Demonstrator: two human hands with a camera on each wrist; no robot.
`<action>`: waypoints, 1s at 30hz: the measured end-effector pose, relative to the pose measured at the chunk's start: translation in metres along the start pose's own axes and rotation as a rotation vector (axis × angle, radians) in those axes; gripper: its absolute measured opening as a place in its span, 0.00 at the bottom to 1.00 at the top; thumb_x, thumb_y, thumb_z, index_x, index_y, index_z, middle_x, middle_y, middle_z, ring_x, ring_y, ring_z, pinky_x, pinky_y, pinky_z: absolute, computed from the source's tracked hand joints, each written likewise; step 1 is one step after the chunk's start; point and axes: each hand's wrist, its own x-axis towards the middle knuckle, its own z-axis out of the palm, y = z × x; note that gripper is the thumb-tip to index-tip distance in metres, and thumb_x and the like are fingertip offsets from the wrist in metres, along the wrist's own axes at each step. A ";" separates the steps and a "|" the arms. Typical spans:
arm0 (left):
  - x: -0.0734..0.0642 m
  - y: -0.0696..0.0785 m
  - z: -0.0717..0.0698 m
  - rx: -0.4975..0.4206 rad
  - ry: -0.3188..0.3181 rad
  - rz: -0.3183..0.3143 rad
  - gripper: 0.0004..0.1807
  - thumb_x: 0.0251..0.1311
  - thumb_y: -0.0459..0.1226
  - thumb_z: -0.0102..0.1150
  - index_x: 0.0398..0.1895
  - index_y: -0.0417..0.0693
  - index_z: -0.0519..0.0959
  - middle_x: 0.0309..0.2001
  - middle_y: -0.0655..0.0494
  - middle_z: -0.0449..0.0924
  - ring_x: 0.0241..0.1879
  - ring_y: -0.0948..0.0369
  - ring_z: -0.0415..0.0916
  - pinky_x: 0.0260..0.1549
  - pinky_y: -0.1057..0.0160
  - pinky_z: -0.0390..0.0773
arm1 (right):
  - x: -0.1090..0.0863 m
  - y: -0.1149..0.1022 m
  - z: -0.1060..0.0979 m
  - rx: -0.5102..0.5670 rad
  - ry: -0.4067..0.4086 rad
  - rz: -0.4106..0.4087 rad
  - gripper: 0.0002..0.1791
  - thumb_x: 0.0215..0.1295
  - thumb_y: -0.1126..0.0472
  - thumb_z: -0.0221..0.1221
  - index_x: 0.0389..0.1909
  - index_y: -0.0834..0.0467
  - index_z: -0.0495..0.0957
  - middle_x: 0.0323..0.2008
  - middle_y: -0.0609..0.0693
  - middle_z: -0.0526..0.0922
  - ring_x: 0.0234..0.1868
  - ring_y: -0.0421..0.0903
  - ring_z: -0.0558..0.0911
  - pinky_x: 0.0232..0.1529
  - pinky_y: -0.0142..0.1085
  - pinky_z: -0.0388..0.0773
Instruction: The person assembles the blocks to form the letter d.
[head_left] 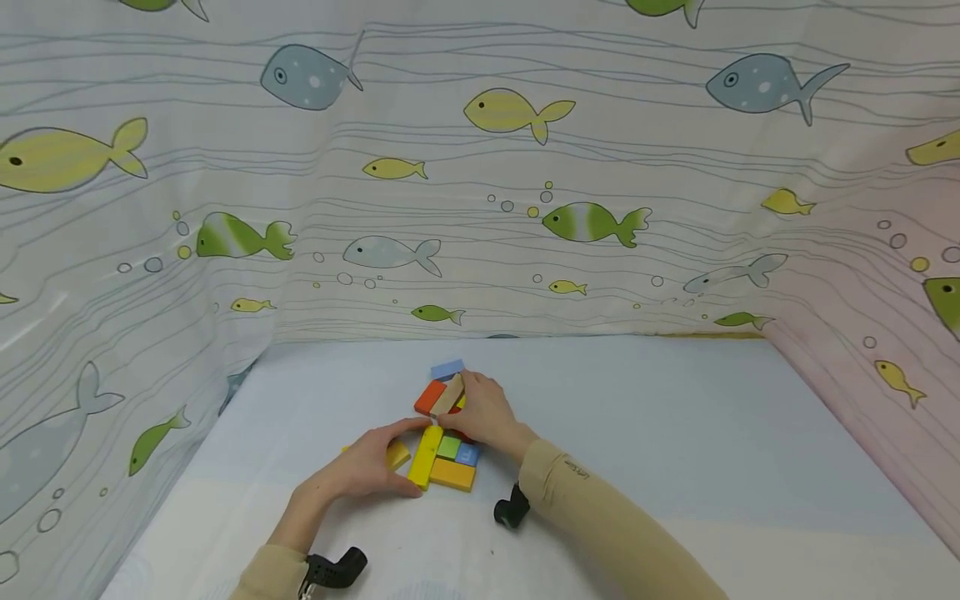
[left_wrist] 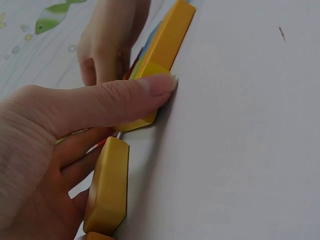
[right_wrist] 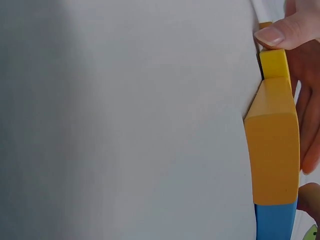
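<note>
A flat cluster of coloured blocks lies on the table. My left hand [head_left: 367, 467] grips a long yellow block [head_left: 425, 457], thumb at its near end and fingers at its far end; in the right wrist view the thumb presses on that yellow block [right_wrist: 275, 64]. Beyond it, my right hand [head_left: 491, 412] spans a plain wood block [head_left: 448, 396] lengthwise, thumb and fingertips at opposite ends. Left of this wood piece is a red block [head_left: 430, 397]. Green [head_left: 448, 448], blue [head_left: 467, 454] and orange [head_left: 453, 474] blocks adjoin the yellow one. My right hand partly covers further red and yellow pieces.
A light blue block [head_left: 447, 369] lies at the cluster's far end. Beside my left fingers is a yellow-orange block [left_wrist: 106, 185], with an orange piece [left_wrist: 100, 236] next to it. A fish-patterned sheet [head_left: 465, 192] hangs behind and along both sides of the pale tabletop [head_left: 660, 433].
</note>
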 end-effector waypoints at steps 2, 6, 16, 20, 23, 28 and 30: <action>-0.001 0.000 0.002 -0.005 0.004 -0.009 0.51 0.42 0.50 0.80 0.72 0.56 0.67 0.71 0.52 0.69 0.69 0.45 0.65 0.66 0.35 0.65 | 0.000 0.001 0.000 0.002 -0.002 0.002 0.48 0.56 0.42 0.69 0.73 0.61 0.62 0.68 0.57 0.72 0.65 0.55 0.73 0.70 0.48 0.68; -0.002 0.000 0.004 -0.004 0.015 -0.027 0.50 0.41 0.50 0.81 0.72 0.57 0.68 0.70 0.53 0.70 0.69 0.47 0.66 0.66 0.37 0.65 | -0.001 0.001 0.001 -0.003 -0.002 -0.001 0.49 0.56 0.41 0.69 0.73 0.62 0.62 0.68 0.58 0.72 0.65 0.55 0.73 0.70 0.48 0.69; -0.005 0.003 0.004 -0.015 0.049 -0.055 0.51 0.39 0.51 0.81 0.72 0.61 0.68 0.70 0.53 0.70 0.69 0.46 0.66 0.64 0.34 0.66 | -0.002 0.003 0.000 -0.014 0.025 -0.034 0.48 0.56 0.41 0.69 0.71 0.62 0.64 0.65 0.57 0.75 0.60 0.53 0.75 0.67 0.47 0.72; -0.007 0.004 0.003 -0.029 0.054 -0.066 0.51 0.39 0.52 0.81 0.72 0.61 0.68 0.71 0.53 0.69 0.70 0.46 0.65 0.64 0.33 0.66 | -0.003 0.003 -0.003 -0.011 0.032 -0.059 0.46 0.56 0.41 0.69 0.69 0.63 0.65 0.62 0.56 0.77 0.57 0.52 0.77 0.66 0.47 0.73; -0.007 0.005 0.002 -0.039 0.055 -0.072 0.52 0.40 0.53 0.81 0.73 0.61 0.67 0.71 0.53 0.68 0.70 0.46 0.64 0.65 0.33 0.65 | -0.003 0.003 -0.007 0.012 0.020 -0.057 0.46 0.56 0.42 0.68 0.70 0.63 0.65 0.63 0.56 0.77 0.57 0.52 0.77 0.66 0.47 0.73; -0.007 0.004 -0.001 -0.049 0.058 -0.043 0.52 0.42 0.52 0.80 0.74 0.57 0.66 0.72 0.53 0.68 0.71 0.45 0.63 0.66 0.34 0.64 | -0.006 0.005 -0.015 0.057 0.010 -0.048 0.46 0.55 0.42 0.69 0.70 0.62 0.65 0.63 0.56 0.76 0.56 0.52 0.76 0.65 0.49 0.74; -0.006 0.005 -0.002 -0.045 0.058 -0.030 0.52 0.43 0.52 0.79 0.74 0.55 0.65 0.72 0.52 0.67 0.71 0.45 0.63 0.66 0.34 0.64 | -0.007 0.008 -0.018 0.051 0.010 -0.046 0.47 0.55 0.41 0.69 0.70 0.61 0.66 0.64 0.56 0.76 0.56 0.52 0.76 0.65 0.49 0.74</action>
